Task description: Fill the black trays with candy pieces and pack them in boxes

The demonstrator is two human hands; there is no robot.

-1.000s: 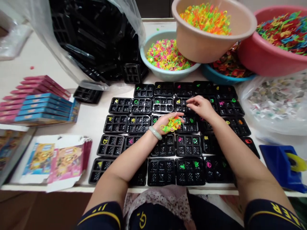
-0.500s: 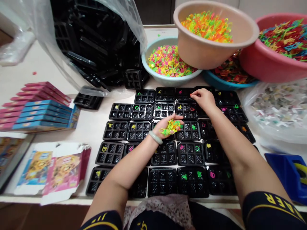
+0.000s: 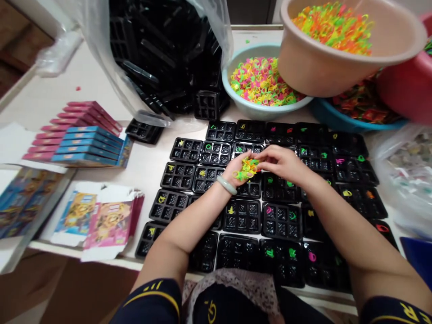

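Firstly, the left hand (image 3: 235, 166) — palm up, cupped and unclenched — with a loose heap of small plastic rings (image 3: 249, 169), yellow, green and orange, lying in the palm. Right hand (image 3: 282, 164): thumb and fingertips drawn close at the heap's edge; whether they pinch a piece cannot be told. At the left wrist, one pale green bangle (image 3: 227, 185).

Beneath both hands: black trays (image 3: 238, 253), compartmented, set in close rows, many bearing one or two coloured pieces in their compartments.

Beyond the rows: a light blue basin (image 3: 266, 110) of pink, yellow and green pieces; a peach basin (image 3: 332, 74) of orange, yellow and green ones, overlapping it in view; a clear bag (image 3: 97, 67) of further black trays.

Off to the left, on the white table (image 3: 43, 101): pink boxes (image 3: 45, 141) and blue boxes (image 3: 86, 146), overlapping in rows — nearer, printed cartons (image 3: 111, 220).
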